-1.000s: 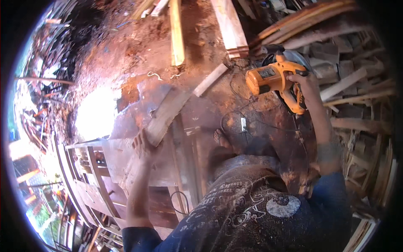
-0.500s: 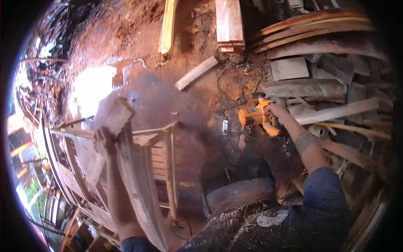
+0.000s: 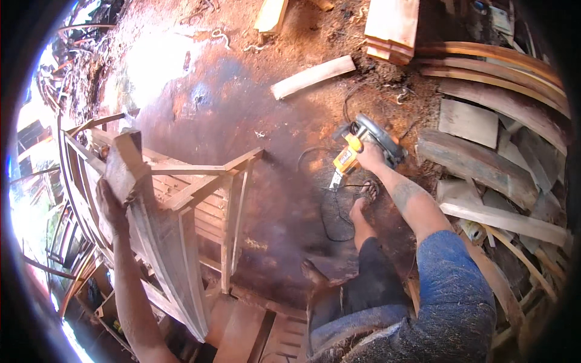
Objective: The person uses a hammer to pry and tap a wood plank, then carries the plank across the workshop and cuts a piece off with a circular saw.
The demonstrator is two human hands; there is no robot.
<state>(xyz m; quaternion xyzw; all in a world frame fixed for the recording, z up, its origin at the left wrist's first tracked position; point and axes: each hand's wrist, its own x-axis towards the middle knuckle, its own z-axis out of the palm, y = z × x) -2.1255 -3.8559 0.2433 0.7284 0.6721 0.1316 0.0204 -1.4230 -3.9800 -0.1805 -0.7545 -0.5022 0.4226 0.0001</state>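
My right hand (image 3: 370, 156) grips the handle of a yellow circular saw (image 3: 348, 156) with a grey blade guard. The saw is held low over the dirt floor, beyond my feet. On the left, my left hand (image 3: 112, 206) is pressed against the side of a thick wooden plank (image 3: 154, 242) near its upper end, its thumb by the plank's edge. This plank leans on a slatted wooden frame (image 3: 227, 199). How far the fingers wrap round the plank is partly hidden.
A short board (image 3: 313, 77) lies on the floor ahead. Stacked planks (image 3: 392, 24) stand at the far edge. Curved boards (image 3: 496, 69) and scrap timber (image 3: 484, 166) pile up along the right. A dark cord (image 3: 325, 227) loops near my foot (image 3: 368, 191).
My right hand has swung the saw left and turned it, so its guard now shows. The view has shifted. My left hand stays at the plank's upper end.
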